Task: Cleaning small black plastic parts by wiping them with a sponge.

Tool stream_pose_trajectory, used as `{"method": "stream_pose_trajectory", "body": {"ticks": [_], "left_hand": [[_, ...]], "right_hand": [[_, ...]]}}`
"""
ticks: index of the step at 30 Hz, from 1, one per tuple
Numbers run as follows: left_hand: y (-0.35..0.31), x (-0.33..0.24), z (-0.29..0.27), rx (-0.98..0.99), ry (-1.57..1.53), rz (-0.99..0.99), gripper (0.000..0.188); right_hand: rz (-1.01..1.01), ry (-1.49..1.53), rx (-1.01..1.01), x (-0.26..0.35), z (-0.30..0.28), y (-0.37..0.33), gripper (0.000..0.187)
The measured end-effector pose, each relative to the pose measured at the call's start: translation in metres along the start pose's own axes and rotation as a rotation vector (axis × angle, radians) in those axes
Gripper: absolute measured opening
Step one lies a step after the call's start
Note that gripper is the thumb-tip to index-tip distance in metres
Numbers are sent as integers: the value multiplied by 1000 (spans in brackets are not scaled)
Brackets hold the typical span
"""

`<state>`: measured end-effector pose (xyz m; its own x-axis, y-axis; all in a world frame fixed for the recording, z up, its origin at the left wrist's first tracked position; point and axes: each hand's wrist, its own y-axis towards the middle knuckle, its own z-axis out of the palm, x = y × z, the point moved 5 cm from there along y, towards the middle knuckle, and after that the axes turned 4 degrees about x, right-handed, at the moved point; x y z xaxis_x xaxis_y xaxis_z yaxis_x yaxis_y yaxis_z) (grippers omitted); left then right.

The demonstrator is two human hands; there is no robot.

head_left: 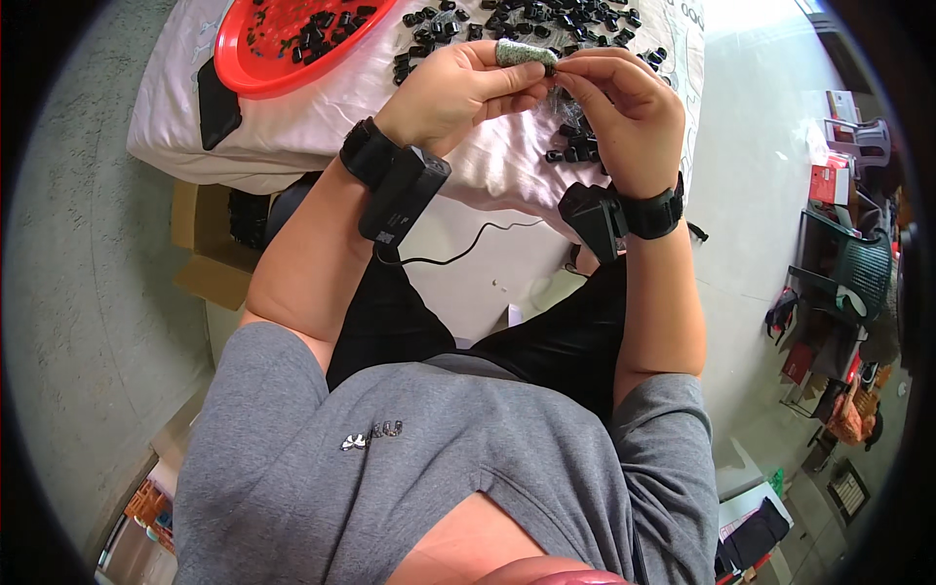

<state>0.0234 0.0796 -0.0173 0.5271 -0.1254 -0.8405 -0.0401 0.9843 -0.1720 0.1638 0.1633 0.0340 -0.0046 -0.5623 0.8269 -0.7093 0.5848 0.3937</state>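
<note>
My left hand (453,90) and my right hand (632,109) meet at the far side of the view, over the cloth-covered table. A grey-green knitted sleeve (525,54) covers the index finger of the left hand. Between the fingertips of both hands is a small black piece (550,71), mostly hidden by the fingers. Both hands are closed in a pinch around it. Loose small black plastic parts (577,151) lie on the cloth below the right hand, and more black parts (526,19) are spread beyond the fingers.
A red plastic basket (278,86) holding several black parts stands at the far left. Next to it lies a flat black object (218,107). An open cardboard box (210,278) is beneath the table's left side. A thin black cable (458,255) hangs below my left wrist.
</note>
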Motion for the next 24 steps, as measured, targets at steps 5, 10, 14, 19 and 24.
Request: {"method": "stream_pose_trajectory", "body": {"ticks": [5,10,14,19,24], "left_hand": [[2,-1,3,6,90,21,22],[9,4,-6,62,-92,66,21],[15,1,-32,-70,-212,156,15],[14,-3,-32,-33,-190,111,15],[10,-2,-31,-31,-121,132,16]], "right_hand": [[17,-10,-10,4,-1,0,9],[166,248,-52,0,-6,2,11],[86,-280,73,-16,-27,2,14],[-33,-622,149,-32,-5,-5,19],[36,-583,153,-27,-5,0,19]]}}
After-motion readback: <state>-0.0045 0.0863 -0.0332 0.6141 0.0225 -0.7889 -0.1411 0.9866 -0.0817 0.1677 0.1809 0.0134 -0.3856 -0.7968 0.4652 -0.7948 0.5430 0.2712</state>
